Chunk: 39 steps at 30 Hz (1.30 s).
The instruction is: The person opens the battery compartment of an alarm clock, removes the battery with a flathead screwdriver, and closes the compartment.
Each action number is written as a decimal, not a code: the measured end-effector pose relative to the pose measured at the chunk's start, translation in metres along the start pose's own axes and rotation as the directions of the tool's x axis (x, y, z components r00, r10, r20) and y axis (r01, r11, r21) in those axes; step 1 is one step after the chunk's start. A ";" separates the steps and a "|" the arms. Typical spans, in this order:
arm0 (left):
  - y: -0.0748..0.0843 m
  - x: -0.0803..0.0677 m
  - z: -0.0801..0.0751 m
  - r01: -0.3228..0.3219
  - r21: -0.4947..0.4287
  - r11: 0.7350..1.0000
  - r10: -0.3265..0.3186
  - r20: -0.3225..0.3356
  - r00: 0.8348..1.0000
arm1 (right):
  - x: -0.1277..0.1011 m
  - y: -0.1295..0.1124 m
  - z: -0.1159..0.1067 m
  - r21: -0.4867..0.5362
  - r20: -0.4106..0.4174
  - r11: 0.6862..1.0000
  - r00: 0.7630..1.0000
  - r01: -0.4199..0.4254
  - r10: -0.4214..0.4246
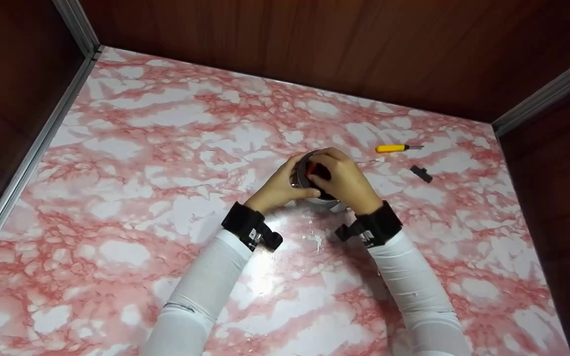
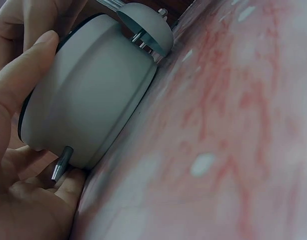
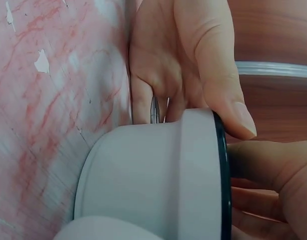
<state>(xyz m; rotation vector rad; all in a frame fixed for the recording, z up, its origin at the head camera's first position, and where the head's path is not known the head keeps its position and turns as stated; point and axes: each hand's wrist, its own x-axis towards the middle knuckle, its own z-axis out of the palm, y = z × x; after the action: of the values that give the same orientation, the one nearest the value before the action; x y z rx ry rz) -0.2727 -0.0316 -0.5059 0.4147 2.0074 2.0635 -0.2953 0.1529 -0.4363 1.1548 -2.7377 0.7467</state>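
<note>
Head view shows both hands meeting on a small grey alarm clock [image 1: 314,190] that lies on the pink marble table [image 1: 166,148]. The left hand [image 1: 277,190] curls around the left side of the clock body, and the right hand [image 1: 347,183] covers it from the right and from above, so most of the clock is hidden between the fingers. Something red shows just under the right fingertips, on the upper face of the clock, but I cannot tell what it is. In the left wrist view the clock [image 2: 88,95] lies on its side, with one bell [image 2: 148,27] at the top touching or almost touching the table [image 2: 233,150], and a thin metal foot [image 2: 61,165] resting against the palm of the left hand [image 2: 23,200]; the thumb presses on the round wall of the body. In the right wrist view the clock [image 3: 153,175] has a black ring at its edge, and the thumb of the left hand [image 3: 193,65] lies over this ring, while the fingers of the right hand [image 3: 273,185] hold the face side. Beyond the right fingers, well apart, lie a yellow screwdriver [image 1: 396,148] and a small black piece [image 1: 421,173].
</note>
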 end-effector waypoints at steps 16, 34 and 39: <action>-0.002 0.001 -0.001 -0.041 -0.008 0.999 0.041 0.019 0.999 | 0.006 -0.005 0.004 -0.028 0.000 0.999 0.999 -0.033 0.033; -0.003 -0.001 -0.002 -0.020 -0.063 0.998 0.021 0.019 1.000 | 0.008 -0.006 0.008 -0.082 -0.035 0.997 0.999 -0.005 0.002; -0.003 0.001 0.000 -0.040 -0.081 0.996 0.041 0.017 0.999 | 0.007 -0.006 0.009 -0.123 -0.077 0.992 0.997 -0.002 -0.007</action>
<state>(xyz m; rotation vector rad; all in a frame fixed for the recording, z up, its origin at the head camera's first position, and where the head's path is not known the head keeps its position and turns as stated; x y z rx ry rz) -0.2737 -0.0313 -0.5089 0.4613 1.9133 2.1476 -0.2951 0.1407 -0.4401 1.0808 -2.6760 0.5995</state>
